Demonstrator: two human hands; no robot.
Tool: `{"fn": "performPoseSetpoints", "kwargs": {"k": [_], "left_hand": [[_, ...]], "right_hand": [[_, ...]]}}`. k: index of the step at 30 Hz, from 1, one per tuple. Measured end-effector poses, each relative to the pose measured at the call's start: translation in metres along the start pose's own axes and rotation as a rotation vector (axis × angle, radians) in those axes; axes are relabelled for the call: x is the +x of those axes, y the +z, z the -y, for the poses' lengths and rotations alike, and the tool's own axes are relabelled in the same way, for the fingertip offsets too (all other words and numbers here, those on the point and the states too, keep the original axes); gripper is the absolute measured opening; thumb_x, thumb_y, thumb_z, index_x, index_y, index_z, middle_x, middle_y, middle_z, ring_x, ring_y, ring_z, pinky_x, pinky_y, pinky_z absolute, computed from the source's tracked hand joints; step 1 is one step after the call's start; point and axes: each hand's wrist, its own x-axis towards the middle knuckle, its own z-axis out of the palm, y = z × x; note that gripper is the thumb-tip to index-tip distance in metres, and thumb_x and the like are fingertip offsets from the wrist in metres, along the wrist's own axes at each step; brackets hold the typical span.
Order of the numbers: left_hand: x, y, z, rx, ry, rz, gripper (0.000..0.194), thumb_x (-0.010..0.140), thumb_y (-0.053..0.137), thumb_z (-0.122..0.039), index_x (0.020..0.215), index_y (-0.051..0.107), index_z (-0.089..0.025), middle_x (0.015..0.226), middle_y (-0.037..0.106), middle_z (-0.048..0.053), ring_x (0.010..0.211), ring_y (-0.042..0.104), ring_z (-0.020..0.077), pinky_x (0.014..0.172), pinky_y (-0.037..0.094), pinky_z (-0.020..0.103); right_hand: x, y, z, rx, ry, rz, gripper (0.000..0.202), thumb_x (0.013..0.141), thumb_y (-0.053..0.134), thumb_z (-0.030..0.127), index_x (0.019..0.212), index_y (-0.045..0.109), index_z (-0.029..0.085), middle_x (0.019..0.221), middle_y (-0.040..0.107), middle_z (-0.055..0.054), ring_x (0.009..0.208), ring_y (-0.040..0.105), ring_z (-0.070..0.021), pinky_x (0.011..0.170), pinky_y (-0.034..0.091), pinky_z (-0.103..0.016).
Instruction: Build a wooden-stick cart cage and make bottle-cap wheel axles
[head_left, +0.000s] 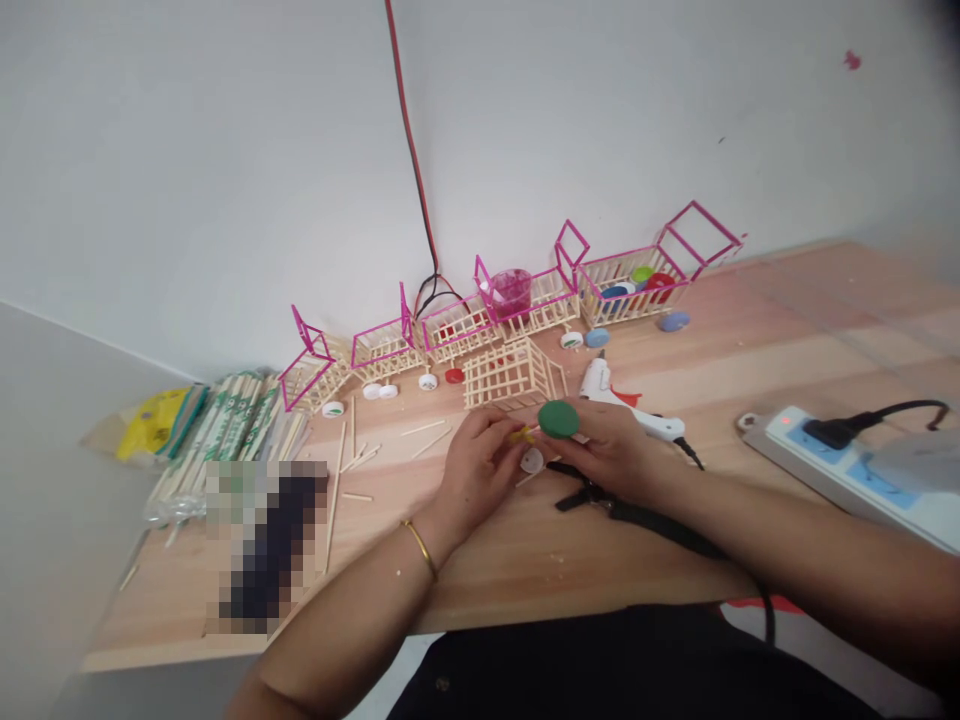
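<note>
My left hand, with a gold bangle on the wrist, pinches a small yellow piece whose exact kind is too small to make out. My right hand has its fingers closed around a green bottle cap, close to the left fingertips. Just below, between the hands, shows a white cap; whether it is held or lies on the table cannot be told. Directly behind my hands lies a small slatted cart frame of wooden sticks. A white glue gun rests beyond my right hand.
Along the wall stand several stick carts with pink edges and bottle-cap wheels. One holds a pink cup, another loose caps. Bundled sticks lie left, loose sticks nearer. A power strip sits right; a black strap crosses the table front.
</note>
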Motion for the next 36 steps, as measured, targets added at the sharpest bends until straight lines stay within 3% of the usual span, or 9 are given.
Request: {"fn": "performPoseSetpoints", "kwargs": {"k": [7, 15, 17, 20, 23, 26, 36], "left_hand": [[0.001, -0.001, -0.003, 0.053, 0.028, 0.017, 0.012, 0.085, 0.055, -0.016, 0.087, 0.066, -0.018, 0.085, 0.061, 0.006, 0.081, 0.055, 0.017, 0.071, 0.048, 0.031], [0.003, 0.003, 0.0, 0.001, 0.012, 0.035, 0.015, 0.087, 0.053, -0.018, 0.095, 0.066, -0.018, 0.091, 0.065, 0.009, 0.088, 0.059, 0.0189, 0.078, 0.049, 0.033], [0.003, 0.003, 0.002, -0.014, 0.005, 0.032, 0.015, 0.087, 0.054, -0.018, 0.095, 0.067, -0.017, 0.089, 0.066, 0.008, 0.087, 0.059, 0.0187, 0.077, 0.049, 0.033], [0.003, 0.003, 0.005, -0.027, 0.003, 0.003, 0.014, 0.087, 0.055, -0.019, 0.093, 0.067, -0.017, 0.089, 0.066, 0.008, 0.086, 0.059, 0.018, 0.076, 0.049, 0.032], [0.003, 0.004, 0.007, -0.025, 0.0, -0.023, 0.011, 0.086, 0.056, -0.02, 0.088, 0.067, -0.017, 0.087, 0.065, 0.007, 0.084, 0.059, 0.0172, 0.075, 0.049, 0.032], [0.004, 0.005, 0.008, -0.023, -0.003, -0.032, 0.011, 0.087, 0.056, -0.02, 0.085, 0.066, -0.018, 0.085, 0.065, 0.006, 0.085, 0.059, 0.0172, 0.077, 0.05, 0.032], [0.004, 0.007, 0.011, -0.035, 0.013, -0.021, 0.013, 0.088, 0.054, -0.019, 0.092, 0.066, -0.017, 0.089, 0.066, 0.006, 0.085, 0.059, 0.016, 0.078, 0.049, 0.032]], "right_hand": [[-0.002, 0.004, 0.001, 0.05, -0.052, 0.039, 0.014, 0.087, 0.054, 0.016, 0.096, 0.061, 0.022, 0.094, 0.068, -0.004, 0.087, 0.064, -0.0167, 0.074, 0.05, -0.027], [0.003, 0.004, 0.002, -0.001, 0.024, 0.038, 0.007, 0.088, 0.054, 0.02, 0.083, 0.059, 0.02, 0.076, 0.064, -0.002, 0.071, 0.06, -0.0153, 0.063, 0.047, -0.025], [0.004, 0.003, 0.003, -0.016, 0.058, 0.033, 0.006, 0.087, 0.055, 0.024, 0.089, 0.059, 0.019, 0.075, 0.063, -0.002, 0.069, 0.06, -0.0154, 0.062, 0.048, -0.026], [0.005, -0.001, 0.003, -0.029, 0.077, -0.071, 0.027, 0.087, 0.056, 0.026, 0.113, 0.055, 0.019, 0.089, 0.065, -0.005, 0.071, 0.061, -0.016, 0.067, 0.052, -0.029], [0.006, -0.007, 0.004, -0.091, -0.028, -0.164, 0.043, 0.088, 0.053, 0.023, 0.13, 0.044, 0.021, 0.116, 0.06, -0.012, 0.096, 0.062, -0.0208, 0.085, 0.052, -0.038], [0.008, -0.012, 0.006, -0.168, -0.177, -0.152, 0.05, 0.089, 0.051, 0.018, 0.138, 0.039, 0.023, 0.133, 0.051, -0.013, 0.122, 0.049, -0.0248, 0.101, 0.044, -0.044], [0.014, -0.016, 0.01, -0.269, -0.332, -0.124, 0.046, 0.088, 0.055, 0.013, 0.132, 0.049, 0.023, 0.122, 0.063, -0.008, 0.121, 0.051, -0.0226, 0.099, 0.046, -0.043]]}}
